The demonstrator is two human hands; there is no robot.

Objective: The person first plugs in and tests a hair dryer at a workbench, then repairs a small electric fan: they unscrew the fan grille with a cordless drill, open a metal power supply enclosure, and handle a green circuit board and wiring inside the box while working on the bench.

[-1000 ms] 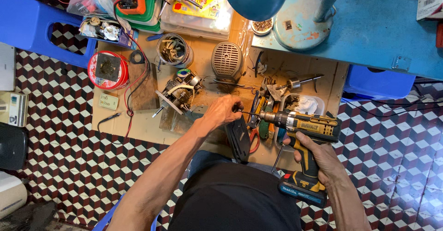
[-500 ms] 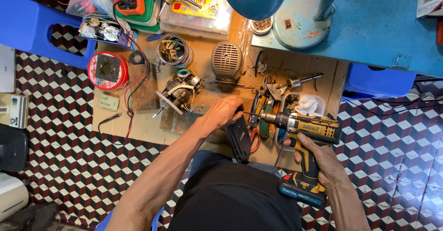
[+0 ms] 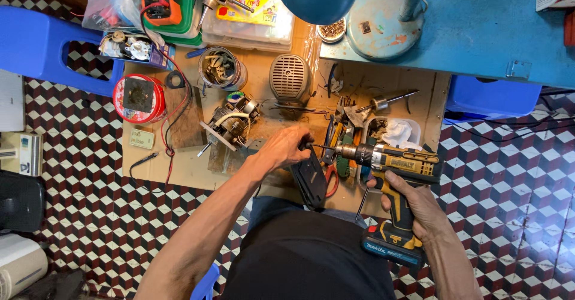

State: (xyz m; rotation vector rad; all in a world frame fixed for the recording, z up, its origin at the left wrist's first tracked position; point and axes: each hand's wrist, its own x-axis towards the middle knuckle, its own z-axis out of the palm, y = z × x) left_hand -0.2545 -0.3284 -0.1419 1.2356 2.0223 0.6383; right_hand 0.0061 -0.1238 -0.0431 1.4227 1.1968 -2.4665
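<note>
At the left hand (image 3: 286, 148) fingers — drill (image 3: 392, 174) bit tip, black part (image 3: 311, 177) just below.

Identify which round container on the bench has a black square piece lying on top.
The red tin at the left edge; the open can holds scraps and the small bowl holds screws.

A yellow-and-black cordless drill (image 3: 395, 174) lies level, its bit touching a tilted black plastic casing (image 3: 310, 177).
</note>
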